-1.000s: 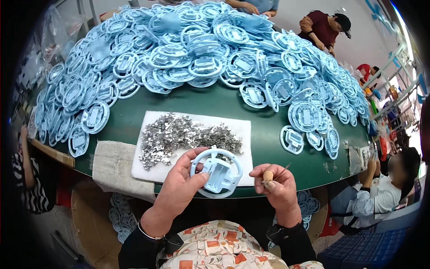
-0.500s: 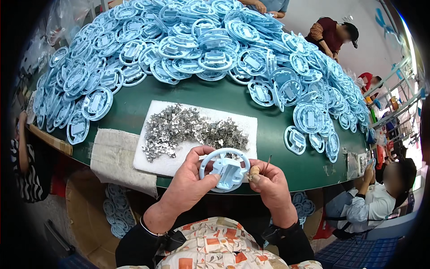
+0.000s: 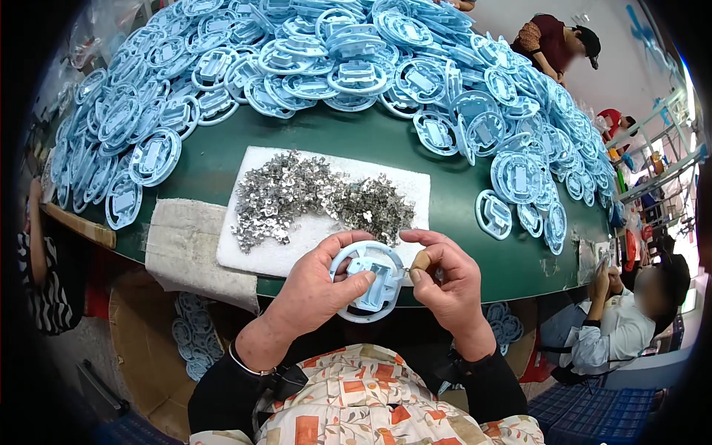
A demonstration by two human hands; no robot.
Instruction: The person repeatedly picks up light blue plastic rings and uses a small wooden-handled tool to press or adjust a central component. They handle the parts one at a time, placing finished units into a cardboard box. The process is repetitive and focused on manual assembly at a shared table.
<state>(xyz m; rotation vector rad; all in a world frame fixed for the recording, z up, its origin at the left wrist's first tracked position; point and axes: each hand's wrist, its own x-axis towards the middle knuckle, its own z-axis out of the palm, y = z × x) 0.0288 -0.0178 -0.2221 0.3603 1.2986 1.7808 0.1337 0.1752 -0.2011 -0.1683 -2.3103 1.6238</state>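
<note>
My left hand (image 3: 315, 276) grips a light blue plastic toy steering wheel (image 3: 383, 288) by its left side, the thumb pressed on its hollow centre box. The wheel is tilted, its recessed face turned up. At its right rim my right hand (image 3: 454, 293) pinches a small metal piece (image 3: 406, 273) between thumb and index finger; the fingers partly cover it. A tan cover (image 3: 421, 261) sits on that index fingertip. Beyond both hands, a heap of small shiny metal clips (image 3: 285, 196) lies on a white foam sheet (image 3: 326, 259).
A big pile of blue wheels (image 3: 356, 78) spans the far side of the green table (image 3: 297, 137). A grey cloth (image 3: 185, 241) hangs over the near edge. Cardboard boxes (image 3: 141, 348) with wheels stand below. Co-workers are at the far side and right, one seated person (image 3: 619, 326) among them.
My right hand has turned and its index finger bends more, its fingertips now at the wheel's rim. The thin dark rod that stuck up from it no longer shows. The wheel has tilted slightly.
</note>
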